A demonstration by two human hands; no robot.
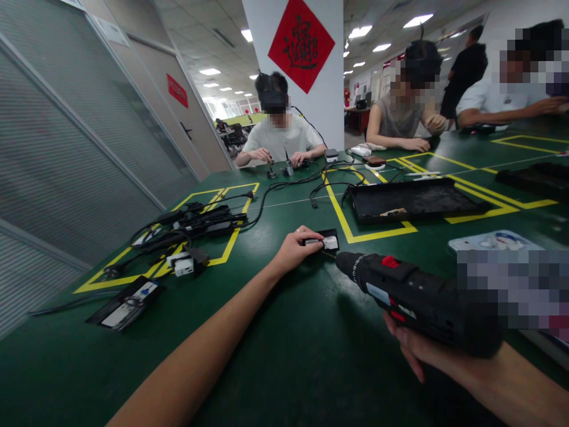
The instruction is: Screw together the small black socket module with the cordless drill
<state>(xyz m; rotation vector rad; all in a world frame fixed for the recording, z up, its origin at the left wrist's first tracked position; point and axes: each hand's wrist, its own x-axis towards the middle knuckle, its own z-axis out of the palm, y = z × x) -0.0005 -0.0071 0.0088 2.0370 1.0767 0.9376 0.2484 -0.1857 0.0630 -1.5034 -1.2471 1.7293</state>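
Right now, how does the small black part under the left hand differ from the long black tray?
The small black part is smaller than the long black tray. The left hand holds the part, a drill in the right hand points at it; nobody touches the tray. The part bears a white label; the tray is open and shallow. Both are black, on the green table.

**Little Legible From My Seat**

At twelve o'clock I see a red diamond sign (pixel 301 44) on the white pillar (pixel 331 107). It carries one black brush-written Chinese character, too stylised for me to read. At ten o'clock a red door plaque (pixel 177 91) is blurred. The white label (pixel 329 242) on the small black module (pixel 333 232) and the markings on the cordless drill (pixel 409 293) are too small to read.
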